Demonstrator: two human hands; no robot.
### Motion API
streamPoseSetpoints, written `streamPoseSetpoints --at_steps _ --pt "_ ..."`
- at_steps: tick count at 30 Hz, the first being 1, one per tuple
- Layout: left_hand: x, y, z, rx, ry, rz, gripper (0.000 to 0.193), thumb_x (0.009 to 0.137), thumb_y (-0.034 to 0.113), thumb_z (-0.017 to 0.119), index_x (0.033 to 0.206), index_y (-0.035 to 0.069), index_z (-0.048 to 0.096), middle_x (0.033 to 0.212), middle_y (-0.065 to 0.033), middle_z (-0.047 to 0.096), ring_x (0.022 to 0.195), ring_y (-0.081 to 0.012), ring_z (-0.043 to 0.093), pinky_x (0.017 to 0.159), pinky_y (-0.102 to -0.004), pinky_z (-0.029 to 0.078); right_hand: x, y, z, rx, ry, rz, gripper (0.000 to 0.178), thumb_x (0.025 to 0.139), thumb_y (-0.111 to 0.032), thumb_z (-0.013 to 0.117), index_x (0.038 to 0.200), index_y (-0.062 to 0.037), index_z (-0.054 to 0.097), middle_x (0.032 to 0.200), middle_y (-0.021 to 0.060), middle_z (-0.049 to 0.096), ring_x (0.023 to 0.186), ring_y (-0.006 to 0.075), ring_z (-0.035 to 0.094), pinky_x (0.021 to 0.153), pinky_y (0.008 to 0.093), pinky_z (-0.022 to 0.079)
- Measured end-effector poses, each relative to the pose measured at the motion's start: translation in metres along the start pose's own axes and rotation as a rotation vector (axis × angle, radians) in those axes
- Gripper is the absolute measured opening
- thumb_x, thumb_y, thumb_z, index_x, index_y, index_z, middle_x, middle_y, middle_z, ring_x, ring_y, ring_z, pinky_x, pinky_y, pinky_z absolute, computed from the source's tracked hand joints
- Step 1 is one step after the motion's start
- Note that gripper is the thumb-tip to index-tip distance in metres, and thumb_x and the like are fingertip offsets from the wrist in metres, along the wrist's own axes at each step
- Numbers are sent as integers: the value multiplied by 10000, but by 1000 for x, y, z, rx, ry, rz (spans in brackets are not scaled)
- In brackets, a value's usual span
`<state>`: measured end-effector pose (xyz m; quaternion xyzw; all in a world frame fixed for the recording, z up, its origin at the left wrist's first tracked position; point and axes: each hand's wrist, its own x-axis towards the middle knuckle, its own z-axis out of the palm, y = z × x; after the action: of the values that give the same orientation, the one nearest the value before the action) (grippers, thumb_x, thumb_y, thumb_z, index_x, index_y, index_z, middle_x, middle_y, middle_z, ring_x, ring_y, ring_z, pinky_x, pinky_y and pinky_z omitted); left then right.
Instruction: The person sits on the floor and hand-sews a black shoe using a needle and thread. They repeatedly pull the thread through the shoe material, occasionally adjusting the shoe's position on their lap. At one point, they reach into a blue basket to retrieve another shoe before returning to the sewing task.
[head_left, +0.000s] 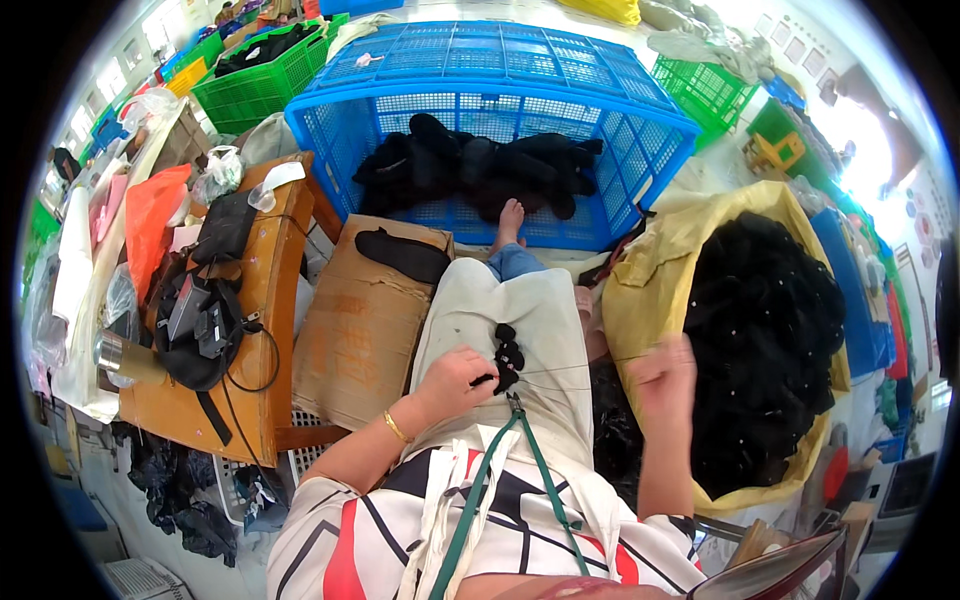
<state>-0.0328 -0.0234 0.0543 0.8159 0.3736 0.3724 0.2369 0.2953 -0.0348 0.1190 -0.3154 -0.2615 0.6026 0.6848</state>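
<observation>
My left hand [455, 384] is closed over my lap, pinching the edge of a small black fuzzy fabric piece [508, 356] that looks bunched into rounded lumps. From this piece a thin thread [570, 372] stretches to the right. Out at the thread's other end is my right hand [664, 376], raised beside the yellow sack, its curled fingers blurred by motion. Whether a needle is between them cannot be made out. A pale cloth [540, 300] covers my lap beneath the work. Just below the black piece, a small metal clip or tool [515, 402] hangs on a green cord [480, 480].
A blue crate [640, 215] on its side holds black fuzzy pieces; my bare foot rests at its opening. At right stands a yellow sack [650, 265] full of black pieces. Left are a cardboard box [340, 340] with one black piece and a wooden table [265, 290] bearing a black bag.
</observation>
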Motion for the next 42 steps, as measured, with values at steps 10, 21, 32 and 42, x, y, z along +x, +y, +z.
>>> streamPoseSetpoints --at_steps 10,21,32,42 --pt "-6 -41 -5 -112 132 -329 112 800 144 693 821 34 702 749 -94 664 710 -210 629 656 -326 492 -10 -86 -107 227 302 -547 208 961 -52 557 778 -43 457 611 8 403 573 142 431 1084 481 441" --pt "5 -48 15 -728 109 -581 141 908 91 676 1023 9 687 899 43 648 783 -32 555 712 -189 455 24 151 25 -638 -273 193 201 948 -84 622 1133 -8 599 929 -9 598 772 69 558 727 224 465" --pt "60 -145 -24 -386 -290 -501 230 886 177 695 1049 18 665 966 -54 672 937 -157 618 815 -290 493 50 173 7 -631 -208 423 94 957 -100 620 1011 -23 619 873 -49 592 795 28 521 722 192 432" --pt "102 -323 -58 928 -567 -448 279 749 162 709 1001 52 660 1057 -119 633 1063 -298 586 912 -408 468 50 183 -8 -630 -54 487 78 954 -104 631 989 -36 619 851 -61 571 769 19 491 712 180 411"
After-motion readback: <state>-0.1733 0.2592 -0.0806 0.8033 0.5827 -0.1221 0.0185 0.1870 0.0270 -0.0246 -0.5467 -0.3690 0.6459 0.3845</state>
